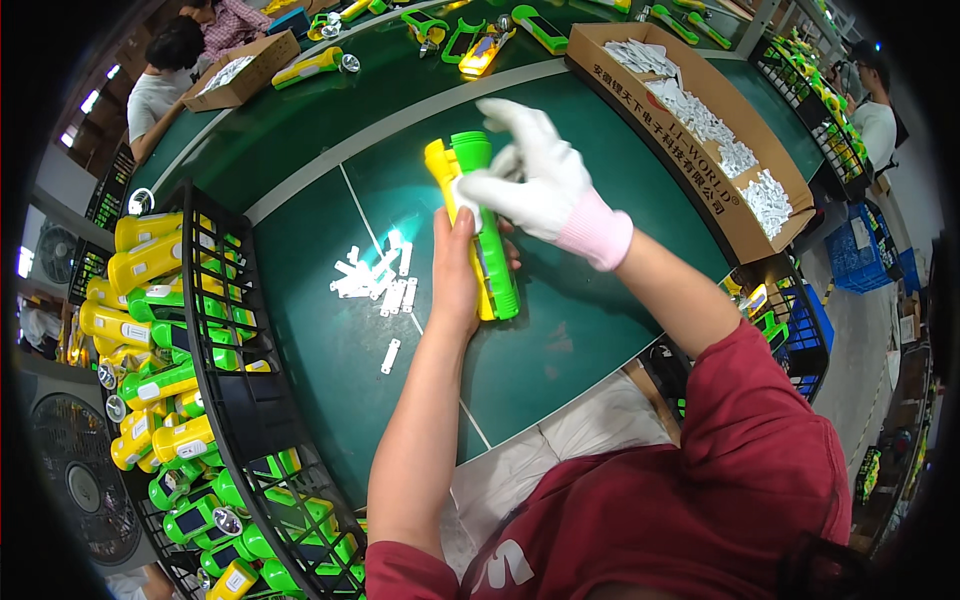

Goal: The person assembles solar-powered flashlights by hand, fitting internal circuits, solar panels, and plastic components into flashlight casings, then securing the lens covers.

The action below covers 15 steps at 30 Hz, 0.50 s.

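My bare left hand is closed round a green-and-yellow flashlight held upright above the green tabletop. Its green and yellow bodies lie side by side; I cannot tell whether they are joined. My right hand, in a white glove with a pink cuff, is at the flashlight's upper part. The thumb side of the glove meets the casing near a white piece, while the other fingers are raised and spread. Small white flat strips with holes lie scattered left of my left hand. One single strip lies nearer to me.
A black crate full of yellow and green flashlights stands at left. At the right, a long cardboard box holds many white strips. Opened flashlight casings lie along the far side. Other people sit at far left and far right.
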Each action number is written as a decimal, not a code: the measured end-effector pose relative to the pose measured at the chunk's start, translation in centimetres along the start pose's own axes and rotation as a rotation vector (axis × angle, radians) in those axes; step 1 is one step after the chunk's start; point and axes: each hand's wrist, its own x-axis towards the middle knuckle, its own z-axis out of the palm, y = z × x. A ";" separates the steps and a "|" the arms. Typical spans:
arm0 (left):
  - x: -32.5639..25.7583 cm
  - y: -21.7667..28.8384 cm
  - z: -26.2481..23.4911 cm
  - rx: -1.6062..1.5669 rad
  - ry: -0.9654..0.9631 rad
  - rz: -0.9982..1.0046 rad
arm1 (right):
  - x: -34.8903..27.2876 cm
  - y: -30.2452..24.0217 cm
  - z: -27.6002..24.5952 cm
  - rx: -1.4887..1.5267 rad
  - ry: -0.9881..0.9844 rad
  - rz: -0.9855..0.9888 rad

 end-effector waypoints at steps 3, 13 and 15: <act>-0.2 0.1 0.0 0.016 -0.032 0.003 | -1.1 0.4 -0.3 0.026 0.051 0.162; -0.9 0.4 0.1 0.014 -0.371 -0.164 | -1.7 2.3 -0.4 1.103 -0.294 0.307; -0.9 0.2 0.2 -0.059 -0.350 -0.250 | -1.5 2.9 -0.2 0.997 -0.212 0.224</act>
